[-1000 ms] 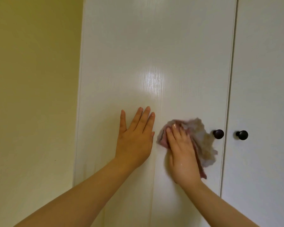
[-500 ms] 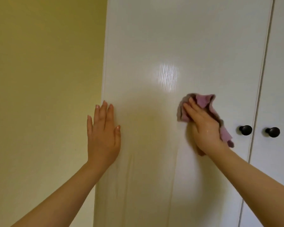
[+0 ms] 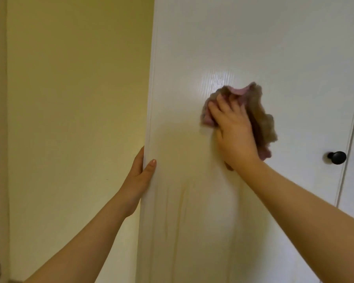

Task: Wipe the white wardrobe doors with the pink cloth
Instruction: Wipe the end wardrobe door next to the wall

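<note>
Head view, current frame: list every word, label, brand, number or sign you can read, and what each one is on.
None: no word, label, brand, number or sign shows anywhere in this view.
The white wardrobe door, the crumpled pink cloth under the right hand, the round black knob and the plain yellow wall all look unmarked.

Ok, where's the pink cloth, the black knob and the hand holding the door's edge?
pink cloth (image 3: 260,117), head view, its crumpled right part.
black knob (image 3: 338,157), head view, its round front.
left hand (image 3: 139,176), head view, its middle, gripping the wardrobe door (image 3: 192,48) edge.
</note>
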`<action>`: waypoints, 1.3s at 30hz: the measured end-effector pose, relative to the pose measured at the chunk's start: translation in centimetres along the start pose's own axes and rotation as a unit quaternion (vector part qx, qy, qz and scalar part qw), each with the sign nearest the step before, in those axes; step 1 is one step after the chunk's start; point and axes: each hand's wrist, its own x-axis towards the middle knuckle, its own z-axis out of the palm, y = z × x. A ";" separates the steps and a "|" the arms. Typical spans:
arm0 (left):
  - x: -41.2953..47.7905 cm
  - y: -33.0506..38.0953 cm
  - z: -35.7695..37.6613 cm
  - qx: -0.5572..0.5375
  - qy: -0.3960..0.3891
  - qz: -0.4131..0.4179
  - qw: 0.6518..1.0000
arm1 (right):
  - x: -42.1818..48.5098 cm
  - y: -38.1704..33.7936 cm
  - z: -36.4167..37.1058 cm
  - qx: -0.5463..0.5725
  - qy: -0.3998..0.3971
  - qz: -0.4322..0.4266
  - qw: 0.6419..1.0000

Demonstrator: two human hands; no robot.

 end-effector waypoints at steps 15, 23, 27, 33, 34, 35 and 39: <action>-1.9 -2.5 -2.2 -0.047 -0.009 -0.067 0.997 | -5.4 -6.7 4.7 0.072 -0.049 -0.146 0.985; -2.5 -2.8 -2.5 -0.027 0.004 -0.064 0.998 | -4.9 -8.9 4.1 0.399 -0.066 0.038 0.914; -2.7 -3.1 -2.3 -0.019 0.001 -0.066 0.998 | -9.8 -9.6 5.2 0.327 -0.149 -0.055 0.931; -2.8 -3.3 -2.3 -0.001 0.002 -0.062 0.998 | -5.8 -8.1 4.4 0.284 -0.059 -0.048 0.956; -2.9 -3.3 -2.1 -0.001 0.004 -0.059 0.998 | -7.1 -9.0 5.4 0.211 -0.077 -0.069 0.972; -2.9 -3.3 -2.1 0.000 0.005 -0.057 0.998 | -9.0 -9.0 6.9 0.123 -0.074 -0.137 0.980; -2.9 -3.4 -2.1 0.021 0.002 -0.051 0.998 | -10.2 -7.6 6.6 0.232 -0.232 -0.150 0.933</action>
